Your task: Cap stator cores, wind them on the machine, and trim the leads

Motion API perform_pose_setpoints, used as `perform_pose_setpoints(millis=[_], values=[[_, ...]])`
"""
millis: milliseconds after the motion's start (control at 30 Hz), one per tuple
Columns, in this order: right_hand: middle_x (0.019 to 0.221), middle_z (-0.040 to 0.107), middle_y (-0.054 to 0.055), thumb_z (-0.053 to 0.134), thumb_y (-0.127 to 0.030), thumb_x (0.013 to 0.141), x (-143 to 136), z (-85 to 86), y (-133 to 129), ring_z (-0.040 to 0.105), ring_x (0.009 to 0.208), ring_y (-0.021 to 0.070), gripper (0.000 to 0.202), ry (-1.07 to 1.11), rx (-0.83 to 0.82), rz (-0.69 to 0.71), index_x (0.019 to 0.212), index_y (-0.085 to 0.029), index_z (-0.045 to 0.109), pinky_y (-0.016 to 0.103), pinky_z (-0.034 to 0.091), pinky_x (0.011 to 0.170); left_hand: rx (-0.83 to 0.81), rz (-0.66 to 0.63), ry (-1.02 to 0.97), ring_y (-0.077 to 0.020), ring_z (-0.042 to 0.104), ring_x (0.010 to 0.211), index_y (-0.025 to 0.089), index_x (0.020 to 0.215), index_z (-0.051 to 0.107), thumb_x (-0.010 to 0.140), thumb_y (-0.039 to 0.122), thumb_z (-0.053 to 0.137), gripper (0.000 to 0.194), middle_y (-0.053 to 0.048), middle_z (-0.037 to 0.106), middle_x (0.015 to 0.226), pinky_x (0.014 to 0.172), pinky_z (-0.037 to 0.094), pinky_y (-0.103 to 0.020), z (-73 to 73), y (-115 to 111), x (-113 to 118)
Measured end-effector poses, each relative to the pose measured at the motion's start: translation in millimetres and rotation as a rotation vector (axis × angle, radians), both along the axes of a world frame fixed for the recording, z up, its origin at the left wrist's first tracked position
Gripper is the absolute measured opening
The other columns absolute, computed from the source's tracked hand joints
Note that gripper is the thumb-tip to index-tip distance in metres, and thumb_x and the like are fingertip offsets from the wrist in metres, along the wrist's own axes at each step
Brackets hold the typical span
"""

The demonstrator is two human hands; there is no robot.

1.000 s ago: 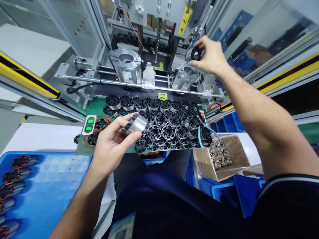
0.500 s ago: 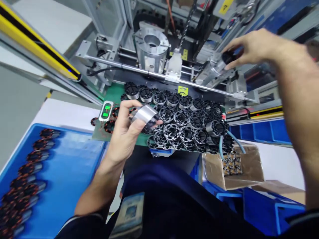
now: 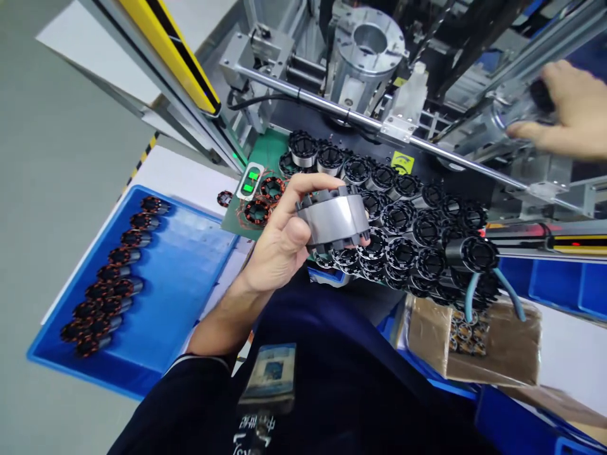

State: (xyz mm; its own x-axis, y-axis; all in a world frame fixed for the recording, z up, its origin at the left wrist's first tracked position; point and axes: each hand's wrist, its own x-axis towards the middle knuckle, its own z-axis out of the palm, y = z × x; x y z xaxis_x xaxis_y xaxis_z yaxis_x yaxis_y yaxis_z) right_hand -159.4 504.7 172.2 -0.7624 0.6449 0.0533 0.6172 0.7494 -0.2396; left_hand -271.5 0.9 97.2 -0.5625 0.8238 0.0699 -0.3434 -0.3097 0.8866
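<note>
In front of my body, my left hand (image 3: 284, 243) grips a motor stator core (image 3: 334, 220) between thumb and fingers. The core is a smooth silver ring with black toothed plastic on both ends, tilted on its side. At the upper right, my right hand (image 3: 571, 110) reaches to the machine, thumb below and fingers above a dark piece (image 3: 542, 96) that looks like another stator core. That piece sits at the end of a silver cylindrical fixture (image 3: 496, 123); motion blur softens its outline. Rows of similar stator cores (image 3: 403, 253) stand stacked behind and right of my left hand.
Copper-wound stators (image 3: 258, 213) lie beside a green-lit counter (image 3: 250, 180). A blue tray (image 3: 165, 297) at left holds several wound ones. A metal rail (image 3: 351, 117) crosses before a round fixture (image 3: 370, 47). Blue-handled pliers (image 3: 509, 294) overhang a cardboard box (image 3: 512, 341).
The view has swung, shifting the scene. My left hand has turned the stator core so its silver side faces me more. My right hand stays at the fixture's end.
</note>
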Motion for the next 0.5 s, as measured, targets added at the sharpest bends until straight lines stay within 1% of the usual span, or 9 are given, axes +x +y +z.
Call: perform_pose_setpoints(millis=[67,100,167,233,333,367,400,433,500], values=[[0.186,0.038,0.029,0.099,0.006,0.066,8.3,-18.5,-23.5,0.035,0.181,0.0352,0.048,-0.022,0.058,-0.027,0.111,-0.008,0.089,0.032,0.045,0.129,-0.005,-0.019,-0.029,-0.0278,0.090,0.091,0.040,0.139,0.065,0.089,0.096,0.085,0.077,-0.004,0.085,0.122,0.079,0.077,-0.045,-1.5,-0.9,1.1],[0.188,0.034,0.034,0.099,0.006,0.068,11.4,-24.7,-32.1,0.032,0.182,0.0388,0.056,-0.026,0.081,-0.038,0.121,-0.007,0.088,0.044,0.039,0.138,-0.010,-0.030,-0.042,-0.0276,0.089,0.091,0.040,0.138,0.065,0.089,0.097,0.084,0.078,-0.004,0.086,0.122,0.078,0.076,-0.045,-2.0,-0.9,1.5],[0.186,0.038,0.039,0.103,0.001,0.067,15.2,-27.6,-43.8,0.036,0.181,0.0448,0.078,-0.049,0.094,-0.024,0.142,-0.007,0.083,0.056,0.032,0.142,-0.036,-0.037,-0.055,-0.0279,0.089,0.091,0.040,0.141,0.064,0.085,0.101,0.084,0.085,-0.005,0.086,0.123,0.077,0.075,-0.044,-2.4,-0.2,1.3],[0.188,0.042,0.035,0.105,-0.006,0.072,16.5,-18.1,-56.0,0.039,0.181,0.0446,0.091,-0.061,0.115,0.023,0.158,-0.013,0.077,0.055,0.036,0.141,-0.083,-0.046,-0.072,-0.0290,0.088,0.090,0.044,0.154,0.058,0.077,0.105,0.086,0.102,-0.006,0.087,0.123,0.075,0.073,-0.045,-2.8,0.9,0.1],[0.180,0.065,0.017,0.099,-0.029,0.090,13.9,8.4,-100.4,0.059,0.172,0.0359,0.074,0.110,0.053,0.173,0.161,-0.032,0.078,0.043,0.059,0.118,-0.106,-0.122,-0.135,-0.0292,0.086,0.081,0.051,0.175,0.037,0.066,0.105,0.092,0.133,-0.004,0.087,0.115,0.068,0.070,-0.043,-5.4,3.0,-1.6],[0.165,0.080,0.013,0.095,-0.039,0.096,11.3,17.0,-124.0,0.075,0.155,0.0335,0.063,0.249,-0.071,0.265,0.157,-0.036,0.080,0.040,0.066,0.102,-0.091,-0.170,-0.161,-0.0294,0.086,0.079,0.052,0.178,0.033,0.066,0.103,0.094,0.137,-0.004,0.088,0.113,0.068,0.070,-0.044,-6.8,3.8,-1.3],[0.144,0.090,0.009,0.091,-0.051,0.099,7.6,24.3,-150.4,0.086,0.132,0.0326,0.060,0.313,-0.317,0.401,0.156,-0.038,0.081,0.044,0.068,0.092,-0.068,-0.221,-0.185,-0.0302,0.087,0.080,0.050,0.180,0.032,0.068,0.102,0.094,0.138,-0.005,0.088,0.114,0.069,0.071,-0.045,-8.4,4.8,-0.3],[0.136,0.092,0.006,0.088,-0.058,0.103,2.8,29.7,-177.7,0.089,0.120,0.0301,0.060,0.247,-0.582,0.554,0.159,-0.038,0.079,0.046,0.069,0.091,-0.044,-0.269,-0.204,-0.0320,0.088,0.084,0.048,0.180,0.034,0.071,0.100,0.093,0.135,-0.006,0.089,0.117,0.072,0.072,-0.046,-10.1,5.8,1.2],[0.143,0.089,0.011,0.083,-0.059,0.108,-9.3,34.4,-227.1,0.087,0.100,0.0216,0.063,0.080,-0.994,0.848,0.165,-0.034,0.075,0.039,0.073,0.086,-0.005,-0.312,-0.205,-0.0377,0.091,0.100,0.041,0.176,0.048,0.076,0.098,0.091,0.123,-0.012,0.088,0.130,0.080,0.075,-0.050,-13.8,7.2,5.2]])
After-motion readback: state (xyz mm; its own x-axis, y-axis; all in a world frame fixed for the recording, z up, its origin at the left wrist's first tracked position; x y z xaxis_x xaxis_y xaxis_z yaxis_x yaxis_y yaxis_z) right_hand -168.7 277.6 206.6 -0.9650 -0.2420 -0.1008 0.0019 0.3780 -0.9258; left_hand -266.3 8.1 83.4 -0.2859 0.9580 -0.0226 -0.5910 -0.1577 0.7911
